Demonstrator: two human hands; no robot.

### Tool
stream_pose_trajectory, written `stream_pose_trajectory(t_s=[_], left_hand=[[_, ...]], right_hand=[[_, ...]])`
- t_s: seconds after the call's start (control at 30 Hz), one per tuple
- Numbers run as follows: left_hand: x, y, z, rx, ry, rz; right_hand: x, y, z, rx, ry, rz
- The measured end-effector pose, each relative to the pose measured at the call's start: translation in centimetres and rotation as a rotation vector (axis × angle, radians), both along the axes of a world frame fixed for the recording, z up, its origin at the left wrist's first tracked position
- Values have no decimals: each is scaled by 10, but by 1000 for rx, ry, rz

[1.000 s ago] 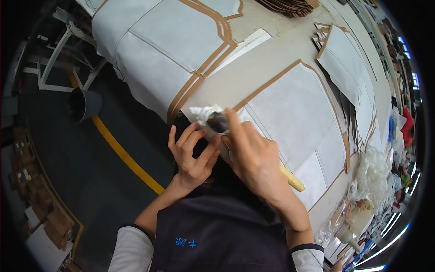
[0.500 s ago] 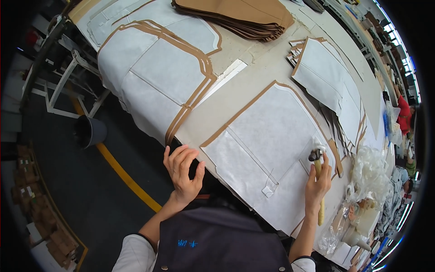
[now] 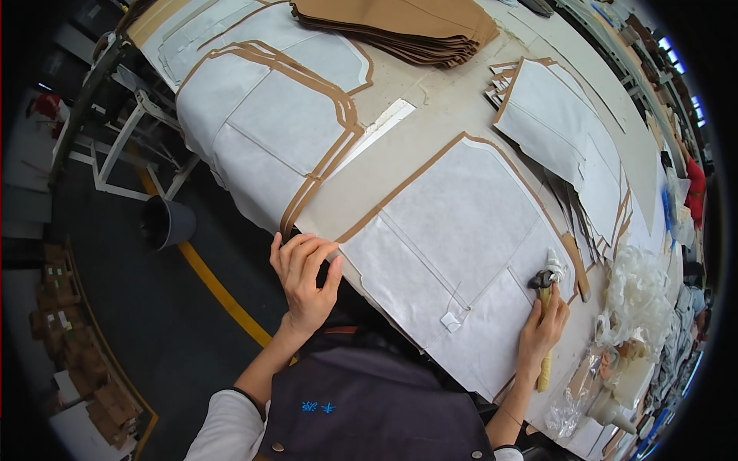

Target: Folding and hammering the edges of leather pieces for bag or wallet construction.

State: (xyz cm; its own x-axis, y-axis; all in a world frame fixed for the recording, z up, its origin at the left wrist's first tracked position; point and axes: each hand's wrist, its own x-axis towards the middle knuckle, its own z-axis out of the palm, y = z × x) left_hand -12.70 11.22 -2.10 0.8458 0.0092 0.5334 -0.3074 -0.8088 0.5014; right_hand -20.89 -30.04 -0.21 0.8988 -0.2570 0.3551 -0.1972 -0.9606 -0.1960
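My right hand is wrapped around a hammer by its pale wooden handle. The hammer's dark and shiny head is over the right part of a white-backed panel with brown edges; contact is hard to judge. That panel lies flat on the table near me. A small white square piece and a loose thread sit on it. By the table's front edge, my left hand holds nothing, its fingers loosely bent and apart. Just beyond it, a brown-edged stack of white-backed panels overhangs the edge.
A brown stick-like tool lies right of the panel. Farther back are a stack of brown pieces and layered white pieces. Crumpled clear plastic is at the right. A dark bucket stands on the floor at left.
The hammer in my right hand has shifted slightly toward me and to the right. My left hand stays near the table edge. The whole view has moved a little.
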Motion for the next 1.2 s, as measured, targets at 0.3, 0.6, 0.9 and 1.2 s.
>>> stream_pose_trajectory(t_s=[0.3, 0.6, 0.9, 1.2], left_hand=[[11, 2, 8, 64, 21, -20], [33, 4, 37, 272, 37, -146], [43, -21, 68, 1174, 19, -403], [48, -33, 61, 1191, 90, -327]], right_hand=[[0, 3, -1, -40, -11, 16], [-19, -19, -1, 83, 0, -86], [57, 49, 59, 87, 48, 431], [132, 186, 17, 149, -47, 1290]])
